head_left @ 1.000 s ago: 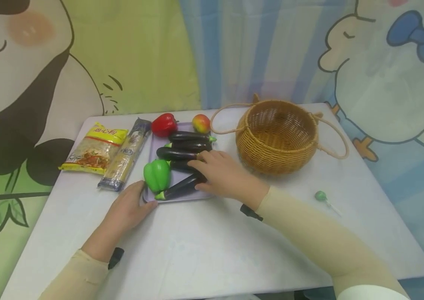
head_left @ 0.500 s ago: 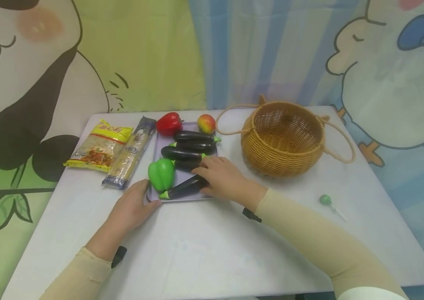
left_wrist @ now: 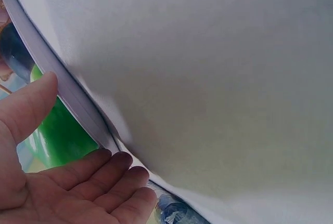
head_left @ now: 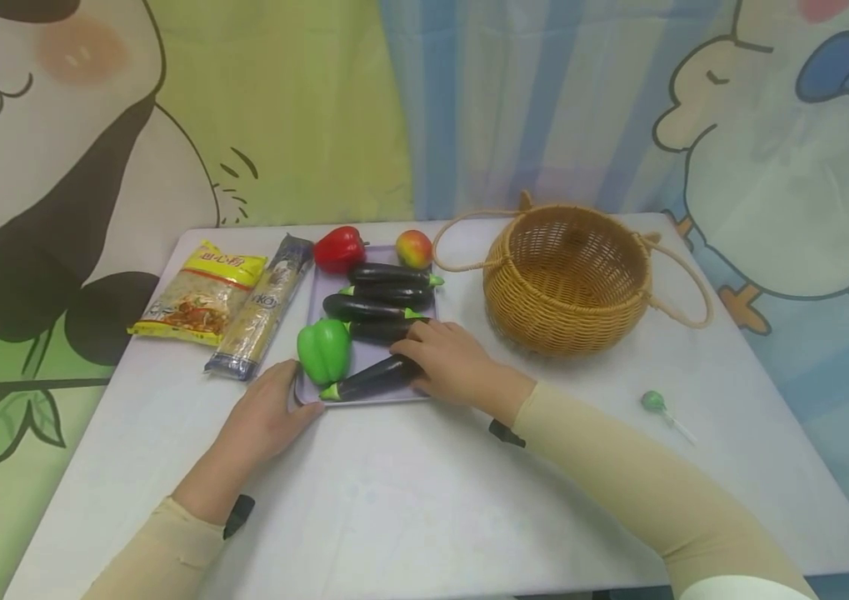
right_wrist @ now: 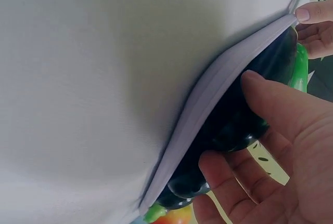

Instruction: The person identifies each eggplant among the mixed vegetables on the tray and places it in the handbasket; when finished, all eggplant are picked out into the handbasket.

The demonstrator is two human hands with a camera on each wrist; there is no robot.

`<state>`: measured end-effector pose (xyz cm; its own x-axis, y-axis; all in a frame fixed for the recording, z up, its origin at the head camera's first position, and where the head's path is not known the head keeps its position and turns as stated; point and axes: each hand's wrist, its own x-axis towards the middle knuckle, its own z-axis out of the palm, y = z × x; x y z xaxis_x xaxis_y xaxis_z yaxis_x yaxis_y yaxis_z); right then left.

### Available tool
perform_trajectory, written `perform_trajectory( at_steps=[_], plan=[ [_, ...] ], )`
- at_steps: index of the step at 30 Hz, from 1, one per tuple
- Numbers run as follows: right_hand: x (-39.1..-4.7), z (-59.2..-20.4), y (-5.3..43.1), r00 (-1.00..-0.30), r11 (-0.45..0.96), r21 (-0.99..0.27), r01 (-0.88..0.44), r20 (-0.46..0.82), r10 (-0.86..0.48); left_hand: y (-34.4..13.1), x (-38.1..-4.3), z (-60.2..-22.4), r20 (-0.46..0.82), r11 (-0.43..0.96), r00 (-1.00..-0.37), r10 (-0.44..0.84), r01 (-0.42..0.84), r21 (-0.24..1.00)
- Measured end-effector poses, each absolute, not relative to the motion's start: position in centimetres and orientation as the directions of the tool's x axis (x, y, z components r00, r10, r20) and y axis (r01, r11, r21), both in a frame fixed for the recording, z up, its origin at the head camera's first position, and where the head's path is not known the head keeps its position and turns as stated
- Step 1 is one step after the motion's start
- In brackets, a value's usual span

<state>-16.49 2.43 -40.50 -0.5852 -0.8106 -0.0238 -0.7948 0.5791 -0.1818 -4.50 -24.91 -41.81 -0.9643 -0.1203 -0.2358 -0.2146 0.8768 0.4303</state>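
A lilac tray [head_left: 367, 353] holds several dark eggplants lying side by side, with a green bell pepper [head_left: 324, 352] at its near left corner. At the near right of the tray, my right hand [head_left: 450, 367] grips the blunt end of the front eggplant [head_left: 375, 379]. The right wrist view has the thumb on one side of this eggplant [right_wrist: 273, 60] and the fingers on the other. My left hand [head_left: 262, 417] rests against the tray's near left corner, thumb along the front rim. Its fingers are loosely extended beside the tray wall [left_wrist: 78, 107] in the left wrist view.
A red bell pepper [head_left: 339, 249] and a red-yellow fruit [head_left: 414, 249] sit at the tray's far end. Left of it lie a yellow food bag [head_left: 202, 292] and a long noodle packet [head_left: 262, 308]. A wicker basket [head_left: 566, 329] stands right, behind a green lollipop [head_left: 652, 402].
My right hand has drawn slightly toward the near right, uncovering more of the eggplant behind the front one. The left hand stays at the tray corner; the head view has shifted a little.
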Motion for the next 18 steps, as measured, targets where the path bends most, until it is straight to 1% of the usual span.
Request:
perform_trajectory(
  at_steps=[5,13,18],
  plan=[
    [-16.6,-40.7,2.7,-0.595,0.586,-0.212,-0.782,-0.025,-0.803,-24.9,-4.4,-41.8,-0.224,0.876,-0.967,-0.118,-0.207,0.436],
    [-16.5,-40.5,3.4,-0.599,0.586,-0.228,-0.777,-0.017,-0.8,-25.1,-4.5,-41.9,-0.222,0.868,-0.967,-0.122,-0.212,0.449],
    [-16.5,-39.7,4.0,-0.609,0.59,-0.246,-0.77,0.007,-0.793,-25.4,-4.5,-42.1,-0.202,0.863,-0.974,-0.099,-0.185,0.47]
  ],
)
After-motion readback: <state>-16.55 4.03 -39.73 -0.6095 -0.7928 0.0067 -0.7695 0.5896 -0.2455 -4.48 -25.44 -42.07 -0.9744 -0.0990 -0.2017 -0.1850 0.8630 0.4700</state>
